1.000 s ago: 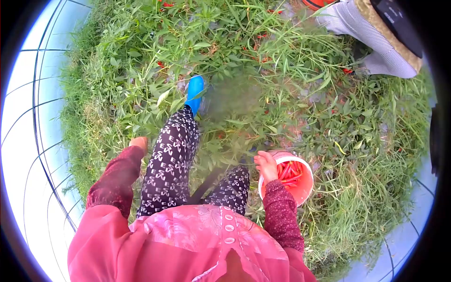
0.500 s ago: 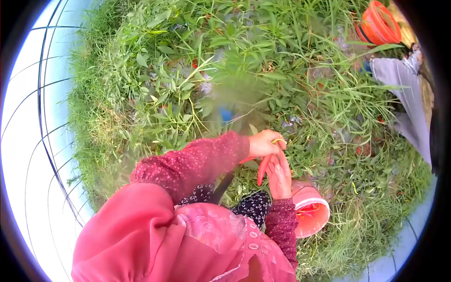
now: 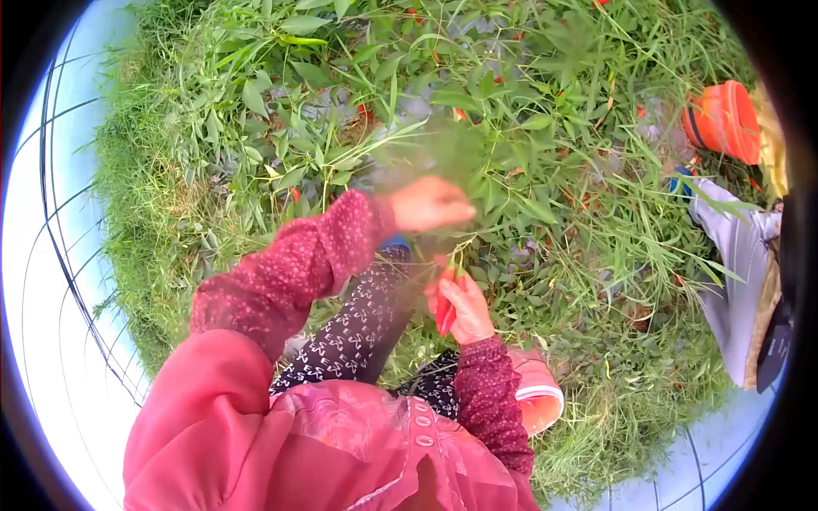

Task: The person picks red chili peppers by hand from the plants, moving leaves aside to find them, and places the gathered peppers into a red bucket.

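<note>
My left hand reaches across the pepper plants, smeared by motion; whether its fingers hold anything cannot be made out. Just below and to its right, my right hand is closed round red chili peppers, whose green stems stick up above the fingers. The leaves of the plants surround both hands. Close to my right sleeve stands a red bucket with a white rim, partly hidden by the sleeve and tilted in the view.
Another person's grey trouser leg is at the right edge. Near it is an orange bucket with a dark band. Tall grass borders the left side, beside the pale greenhouse film. Red peppers show among the leaves.
My left hand has parted from my right hand and moved left and up. The peppers stay in my right hand, which has shifted left. The whole view has also shifted.
</note>
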`<state>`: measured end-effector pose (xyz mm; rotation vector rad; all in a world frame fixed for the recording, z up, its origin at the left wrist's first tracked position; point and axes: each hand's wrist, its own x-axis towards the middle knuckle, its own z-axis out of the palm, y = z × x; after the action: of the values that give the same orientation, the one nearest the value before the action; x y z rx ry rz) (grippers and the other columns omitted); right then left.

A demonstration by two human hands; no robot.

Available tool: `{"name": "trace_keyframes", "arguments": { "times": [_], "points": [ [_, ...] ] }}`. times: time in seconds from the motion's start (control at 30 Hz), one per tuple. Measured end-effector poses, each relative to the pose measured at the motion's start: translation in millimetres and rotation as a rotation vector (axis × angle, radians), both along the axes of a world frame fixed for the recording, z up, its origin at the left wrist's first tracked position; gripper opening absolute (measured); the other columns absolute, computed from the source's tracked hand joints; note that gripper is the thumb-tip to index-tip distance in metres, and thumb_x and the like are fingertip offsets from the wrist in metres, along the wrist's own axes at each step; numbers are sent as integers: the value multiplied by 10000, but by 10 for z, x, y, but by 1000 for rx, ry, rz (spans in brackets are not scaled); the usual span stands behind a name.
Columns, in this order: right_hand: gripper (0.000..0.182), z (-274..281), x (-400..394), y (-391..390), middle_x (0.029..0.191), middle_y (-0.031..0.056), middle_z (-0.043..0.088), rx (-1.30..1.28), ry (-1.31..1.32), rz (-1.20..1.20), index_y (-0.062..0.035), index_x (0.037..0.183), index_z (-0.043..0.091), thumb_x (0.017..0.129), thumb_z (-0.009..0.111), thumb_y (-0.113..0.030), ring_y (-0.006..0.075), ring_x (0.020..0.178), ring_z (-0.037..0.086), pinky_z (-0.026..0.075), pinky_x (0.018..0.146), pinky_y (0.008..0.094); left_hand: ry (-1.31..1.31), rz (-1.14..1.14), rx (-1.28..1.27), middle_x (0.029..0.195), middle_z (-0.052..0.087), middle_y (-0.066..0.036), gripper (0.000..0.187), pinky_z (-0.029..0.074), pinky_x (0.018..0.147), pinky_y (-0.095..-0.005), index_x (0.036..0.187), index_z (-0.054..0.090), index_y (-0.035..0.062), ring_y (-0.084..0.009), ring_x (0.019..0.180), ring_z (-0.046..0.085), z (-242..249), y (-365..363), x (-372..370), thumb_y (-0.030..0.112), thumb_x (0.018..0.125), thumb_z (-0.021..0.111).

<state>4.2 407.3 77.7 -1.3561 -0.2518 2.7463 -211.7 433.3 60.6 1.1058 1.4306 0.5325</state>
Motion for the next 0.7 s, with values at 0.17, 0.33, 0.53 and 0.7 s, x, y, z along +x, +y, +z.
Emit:
{"name": "trace_keyframes", "arguments": {
  "times": [0.17,0.33,0.53,0.7],
  "points": [
    [430,-425,304,-95,839,36,589,13,-25,37,-45,1239,447,834,587,-74,119,709,554,465,653,232,553,548,74,1019,620,-101,353,465,824,-292,1095,560,-6,-167,918,579,-846,208,-828,242,846,593],
    [345,-566,406,255,829,23,590,211,-158,-84,-47,1163,488,840,596,-99,106,698,549,461,624,235,-178,386,89,1115,579,-64,421,441,850,-296,1254,449,67,-157,989,537,-2362,432,-529,174,865,567],
    [306,-653,1,1188,784,-7,553,569,-314,-402,-40,1149,500,859,571,-106,82,641,511,428,572,205,341,-222,55,1134,536,-141,340,451,843,-401,1103,598,104,-305,999,537,-1568,-7,781,212,783,561],
    [380,-1291,-526,947,869,-24,575,511,-324,200,-39,1200,484,838,593,-66,44,685,502,423,585,191,246,-130,64,1183,500,-187,281,449,852,-412,984,637,66,-355,1000,533,-1359,-282,496,225,760,580]
  ]
}}
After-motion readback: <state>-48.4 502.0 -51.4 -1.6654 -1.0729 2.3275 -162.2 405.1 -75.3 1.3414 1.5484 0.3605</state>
